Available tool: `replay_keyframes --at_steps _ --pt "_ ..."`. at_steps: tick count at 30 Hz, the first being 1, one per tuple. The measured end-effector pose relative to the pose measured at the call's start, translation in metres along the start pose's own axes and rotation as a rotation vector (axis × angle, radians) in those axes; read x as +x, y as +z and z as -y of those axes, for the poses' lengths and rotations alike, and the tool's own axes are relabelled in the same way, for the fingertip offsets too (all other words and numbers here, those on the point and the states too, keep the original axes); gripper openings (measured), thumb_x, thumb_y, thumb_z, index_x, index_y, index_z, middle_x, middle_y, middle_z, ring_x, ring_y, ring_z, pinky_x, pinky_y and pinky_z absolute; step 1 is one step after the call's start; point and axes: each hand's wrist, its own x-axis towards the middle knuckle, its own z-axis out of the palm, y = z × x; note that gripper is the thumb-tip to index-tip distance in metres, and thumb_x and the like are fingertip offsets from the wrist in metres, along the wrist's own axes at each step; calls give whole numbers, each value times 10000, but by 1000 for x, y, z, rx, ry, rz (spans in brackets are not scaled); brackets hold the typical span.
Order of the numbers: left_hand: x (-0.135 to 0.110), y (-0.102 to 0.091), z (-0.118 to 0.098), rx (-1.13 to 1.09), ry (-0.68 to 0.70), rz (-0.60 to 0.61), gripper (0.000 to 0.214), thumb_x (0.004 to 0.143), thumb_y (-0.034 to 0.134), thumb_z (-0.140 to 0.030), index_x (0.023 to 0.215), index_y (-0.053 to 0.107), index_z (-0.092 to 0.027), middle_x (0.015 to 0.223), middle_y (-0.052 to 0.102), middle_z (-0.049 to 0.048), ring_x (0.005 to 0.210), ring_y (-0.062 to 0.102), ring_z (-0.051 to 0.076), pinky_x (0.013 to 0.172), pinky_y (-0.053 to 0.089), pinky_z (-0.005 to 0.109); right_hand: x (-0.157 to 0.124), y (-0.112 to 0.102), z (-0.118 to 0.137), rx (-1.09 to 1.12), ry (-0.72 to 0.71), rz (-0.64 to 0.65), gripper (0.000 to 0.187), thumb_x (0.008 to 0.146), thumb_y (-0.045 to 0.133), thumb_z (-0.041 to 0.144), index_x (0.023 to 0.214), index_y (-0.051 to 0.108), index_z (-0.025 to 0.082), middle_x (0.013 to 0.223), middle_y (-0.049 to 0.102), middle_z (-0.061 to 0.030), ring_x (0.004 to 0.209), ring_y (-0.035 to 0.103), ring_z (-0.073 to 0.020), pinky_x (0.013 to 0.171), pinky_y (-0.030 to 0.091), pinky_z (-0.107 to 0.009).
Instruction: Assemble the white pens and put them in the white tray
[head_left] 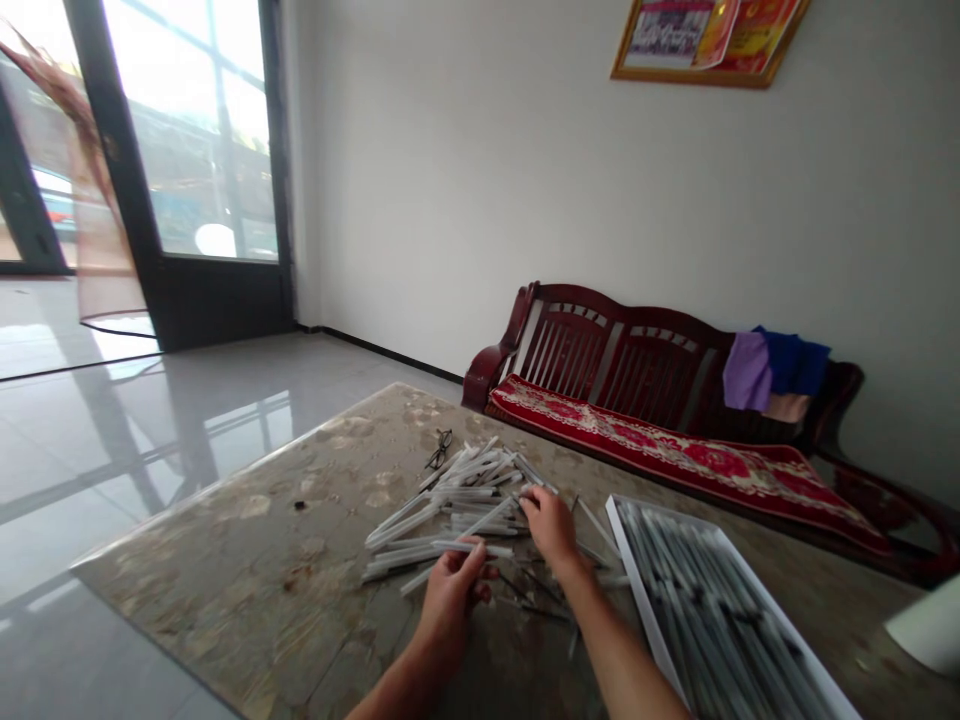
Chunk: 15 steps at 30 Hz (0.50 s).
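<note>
My left hand (454, 590) is closed with thumb and fingers around a slim whitish tube (495, 551), which points to the right. To its right and a little farther off, my right hand (551, 525) pinches at the pile's right side, its fingertips at the end of another slim tube (491, 515). Whether that tube is firmly held I cannot tell. Several similar whitish tubes lie in a loose pile (469, 470) beyond both hands. Thin dark sticks (544, 608) lie on the table between my forearms.
A white box (652, 640) full of dark and clear sticks stands on the patterned table (300, 600) to the right. Glasses (440, 449) lie behind the pile. At the right edge is a white cylindrical object (930, 625). A wooden bench (645, 360) stands beyond.
</note>
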Motion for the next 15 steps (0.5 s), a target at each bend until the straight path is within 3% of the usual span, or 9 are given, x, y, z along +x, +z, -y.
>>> replay_keyframes --at_steps 6,11,15 --pt "5 -3 8 75 25 -15 522 462 883 -510 753 648 -145 586 616 -26 450 533 86 376 345 174 60 27 20 -206 3 38 183 856 583 279 853 758 225 1014 726 -96 1071 578 -246 886 391 -324" --pt "10 -4 12 102 35 -37 541 457 869 -547 749 653 -147 557 618 -18 416 498 82 370 335 182 76 45 30 -277 37 80 160 807 641 326 847 766 235 1070 721 -95 1152 529 -287 922 358 -373" --pt "11 -4 14 116 41 -49 522 481 867 -533 776 664 -152 548 614 -18 417 505 90 373 335 185 81 50 36 -273 85 97 153 786 627 234 848 766 216 1040 733 -116 1143 550 -304 904 365 -378"
